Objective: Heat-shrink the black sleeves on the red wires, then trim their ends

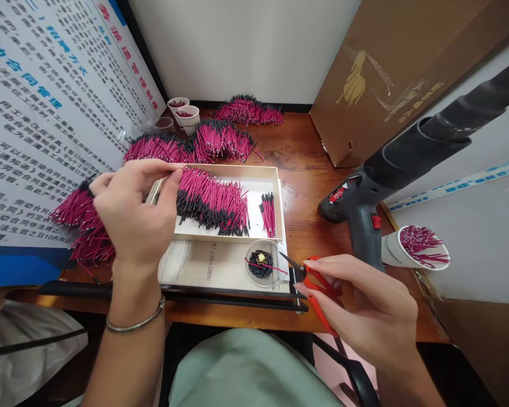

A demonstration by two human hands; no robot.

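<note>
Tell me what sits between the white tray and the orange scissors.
In the head view, a small clear round dish of black bits lies between the white tray and orange scissors.

Tray (275,195) mid-table, wire bundle (212,200) in it; dish (266,263) before tray; heat gun (365,209) right; cups (184,113) behind.

My single view sits on the wearer's head, facing forward and steeply down at the wooden table (305,169) from close above; I see lap at the bottom edge, wall at the top.
</note>
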